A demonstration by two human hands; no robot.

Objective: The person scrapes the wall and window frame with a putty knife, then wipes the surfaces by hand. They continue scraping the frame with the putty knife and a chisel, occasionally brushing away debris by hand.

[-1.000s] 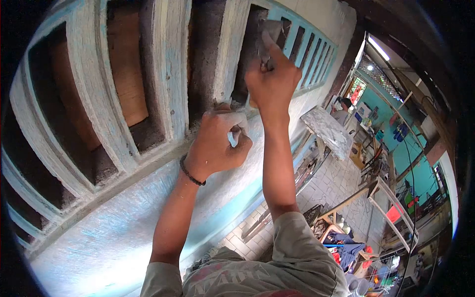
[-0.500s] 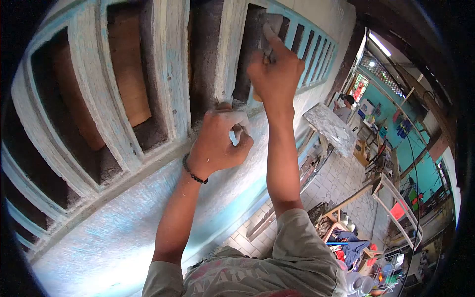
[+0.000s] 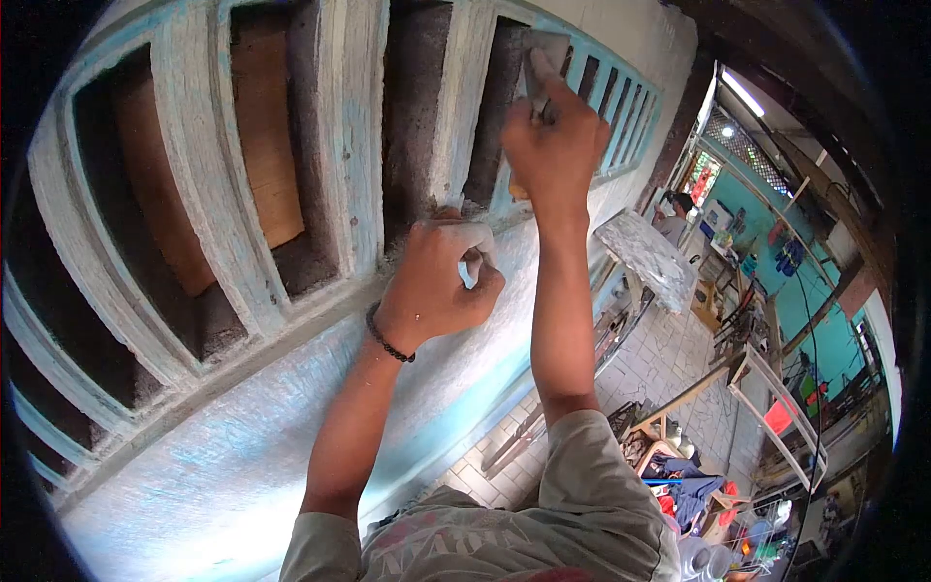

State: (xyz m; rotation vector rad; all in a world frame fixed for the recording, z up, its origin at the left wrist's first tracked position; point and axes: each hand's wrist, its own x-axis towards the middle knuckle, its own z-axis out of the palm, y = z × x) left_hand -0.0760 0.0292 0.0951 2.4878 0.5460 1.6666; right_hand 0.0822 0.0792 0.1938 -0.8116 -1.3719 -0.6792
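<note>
My right hand (image 3: 558, 145) is raised in front of the slatted wall opening, its fingers wrapped around a putty knife (image 3: 549, 48). The wide, greyish blade points up against a slat at the blue end, and a bit of the handle shows below my fist. My left hand (image 3: 441, 281) rests at the bottom ledge of the slats, below and left of the right one. Its fingers are curled in with the thumb close to them. Whatever they may hold is hidden. The slats (image 3: 351, 145) have worn, whitish-blue paint with bare, scraped patches.
Below the ledge runs a pale blue wall (image 3: 262, 427). Behind the slats are dark gaps and a brown board (image 3: 267, 136). To the right stand a mottled tabletop (image 3: 648, 257), a wooden frame (image 3: 776, 417) and a pile of cloths (image 3: 689, 490). Another person (image 3: 671, 218) is farther back.
My right hand and the putty knife have shifted slightly right and down. The left hand has also moved a little to the right, while the whole view shifted slightly.
</note>
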